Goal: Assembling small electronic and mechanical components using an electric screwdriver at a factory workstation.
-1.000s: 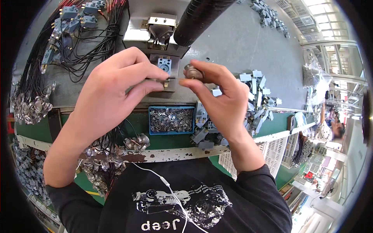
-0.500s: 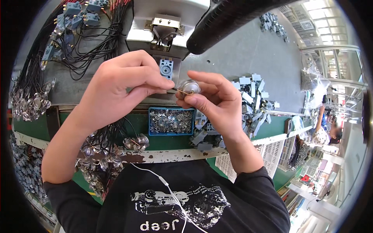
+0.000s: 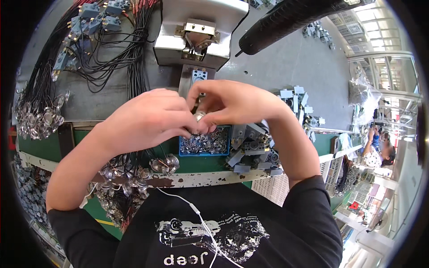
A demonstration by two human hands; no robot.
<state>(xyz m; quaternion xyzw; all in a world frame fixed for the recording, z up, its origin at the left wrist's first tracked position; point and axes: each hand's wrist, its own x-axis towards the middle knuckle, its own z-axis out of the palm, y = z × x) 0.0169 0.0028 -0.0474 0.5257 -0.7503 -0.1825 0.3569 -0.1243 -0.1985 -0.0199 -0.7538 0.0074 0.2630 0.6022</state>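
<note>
A small round metal part (image 3: 200,115) with a shiny cap is held between my hands, over the far edge of a blue tray. My right hand (image 3: 241,102) curls round it from the right, thumb and fingers closed on it. From the left, my left hand (image 3: 149,118) is closed in a pinch, its fingertips touching the part's near side. Most of the part is hidden by my fingers. Just beyond them, a blue-grey switch block (image 3: 199,75) rests on a narrow metal plate. The blue tray (image 3: 204,155) is full of small metal pieces.
A metal machine (image 3: 167,49) stands beyond my hands, and a thick black tube (image 3: 286,24) slants above the bench. Black leads (image 3: 134,76) with round metal ends lie at the left. Grey switch blocks (image 3: 250,154) are heaped at the right. A person (image 3: 374,156) is far right.
Both hands have come closer together and lower, toward the tray. My right hand has turned over the round metal part, hiding most of it. The view has shifted slightly.
</note>
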